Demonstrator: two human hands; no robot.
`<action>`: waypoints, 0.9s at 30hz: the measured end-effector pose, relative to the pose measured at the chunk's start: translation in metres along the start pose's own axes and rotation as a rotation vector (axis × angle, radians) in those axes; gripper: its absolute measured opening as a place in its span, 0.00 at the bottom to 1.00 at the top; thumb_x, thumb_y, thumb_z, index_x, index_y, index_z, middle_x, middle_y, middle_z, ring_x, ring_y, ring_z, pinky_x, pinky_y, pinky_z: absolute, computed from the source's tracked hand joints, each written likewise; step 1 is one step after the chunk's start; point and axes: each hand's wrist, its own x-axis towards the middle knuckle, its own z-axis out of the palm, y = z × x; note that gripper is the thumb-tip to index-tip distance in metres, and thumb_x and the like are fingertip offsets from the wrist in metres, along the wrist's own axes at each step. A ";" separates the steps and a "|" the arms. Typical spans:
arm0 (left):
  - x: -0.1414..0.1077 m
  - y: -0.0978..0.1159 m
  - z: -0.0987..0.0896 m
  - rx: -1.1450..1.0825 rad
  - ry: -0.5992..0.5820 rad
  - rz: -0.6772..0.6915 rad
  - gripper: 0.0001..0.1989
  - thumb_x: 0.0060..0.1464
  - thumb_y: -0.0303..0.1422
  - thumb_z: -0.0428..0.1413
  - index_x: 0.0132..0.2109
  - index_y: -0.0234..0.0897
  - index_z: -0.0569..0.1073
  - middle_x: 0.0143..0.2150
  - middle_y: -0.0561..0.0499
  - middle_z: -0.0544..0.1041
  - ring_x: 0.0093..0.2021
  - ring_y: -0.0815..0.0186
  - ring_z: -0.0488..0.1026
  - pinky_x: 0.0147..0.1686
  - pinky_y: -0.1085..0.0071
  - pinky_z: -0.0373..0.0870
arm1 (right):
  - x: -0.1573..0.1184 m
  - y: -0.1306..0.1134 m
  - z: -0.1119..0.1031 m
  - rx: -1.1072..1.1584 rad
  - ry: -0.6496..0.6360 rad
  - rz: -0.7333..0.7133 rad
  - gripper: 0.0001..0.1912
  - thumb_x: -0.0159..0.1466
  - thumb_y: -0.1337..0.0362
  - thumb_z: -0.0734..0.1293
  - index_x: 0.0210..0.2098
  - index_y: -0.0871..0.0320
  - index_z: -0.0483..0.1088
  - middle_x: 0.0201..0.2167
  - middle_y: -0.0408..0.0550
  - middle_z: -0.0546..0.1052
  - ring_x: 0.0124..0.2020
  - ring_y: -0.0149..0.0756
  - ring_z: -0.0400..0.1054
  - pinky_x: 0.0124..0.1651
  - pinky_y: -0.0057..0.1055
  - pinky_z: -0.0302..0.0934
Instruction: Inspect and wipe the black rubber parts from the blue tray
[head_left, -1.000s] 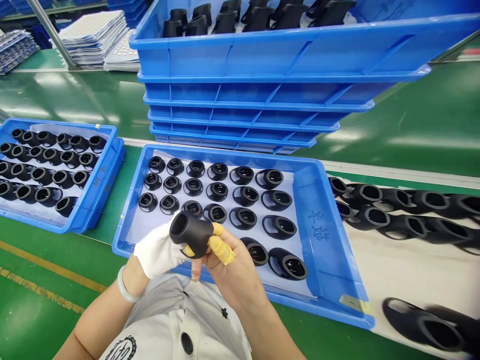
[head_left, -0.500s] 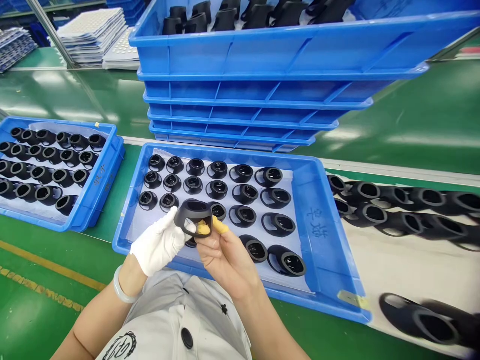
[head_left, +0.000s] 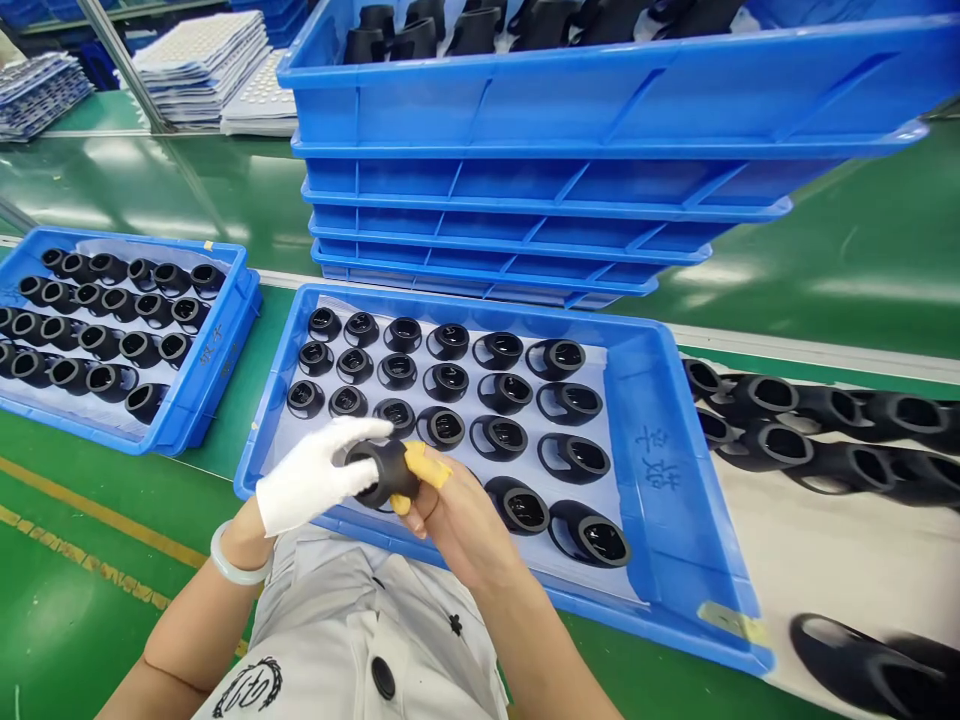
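A hollow black ring-like plastic part (head_left: 386, 472) is held over the near edge of a blue tray (head_left: 660, 400). My right hand (head_left: 457, 515), with yellow finger covers on the fingertips, pinches it from the right. My left hand (head_left: 319, 472), in a white glove, curves around its left side; the thumb lies across the part and the index finger stretches over its top. Beneath, several similar black parts (head_left: 501, 438) stand in rows on a white sheet (head_left: 611, 480) lining the tray. The held part and hands cover some of the front row.
Behind the tray rises a stack of blue trays (head_left: 480, 180), the top one holding more black parts. Another filled blue tray (head_left: 217, 350) sits at left. On the right, black parts (head_left: 817, 420) lie along a pale surface (head_left: 795, 530). Stacked white sheets (head_left: 199, 65) are at the back left.
The held part has turned, so its wide opening no longer faces me. My left fingers have spread and shifted around it, and my right fingers have moved their grip. The view has shifted slightly.
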 end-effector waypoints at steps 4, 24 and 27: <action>0.000 -0.009 -0.009 0.304 -0.125 0.062 0.22 0.54 0.29 0.50 0.56 0.38 0.70 0.55 0.47 0.73 0.54 0.60 0.69 0.55 0.64 0.63 | 0.008 0.010 -0.004 -0.289 -0.013 0.066 0.18 0.56 0.50 0.65 0.31 0.60 0.66 0.16 0.40 0.68 0.13 0.26 0.57 0.16 0.23 0.49; 0.007 -0.055 -0.033 1.272 -0.013 -0.283 0.21 0.55 0.18 0.42 0.50 0.30 0.73 0.47 0.35 0.74 0.47 0.51 0.68 0.43 0.56 0.67 | 0.027 0.051 -0.036 -1.842 0.181 -0.382 0.23 0.58 0.69 0.69 0.52 0.66 0.66 0.43 0.60 0.71 0.44 0.50 0.66 0.44 0.42 0.66; 0.005 -0.050 -0.033 1.277 0.024 -0.270 0.19 0.57 0.21 0.43 0.50 0.31 0.73 0.46 0.36 0.75 0.47 0.51 0.68 0.42 0.56 0.67 | 0.030 0.056 -0.038 -1.900 0.157 -0.411 0.23 0.56 0.74 0.68 0.51 0.65 0.66 0.39 0.59 0.71 0.40 0.49 0.66 0.42 0.42 0.67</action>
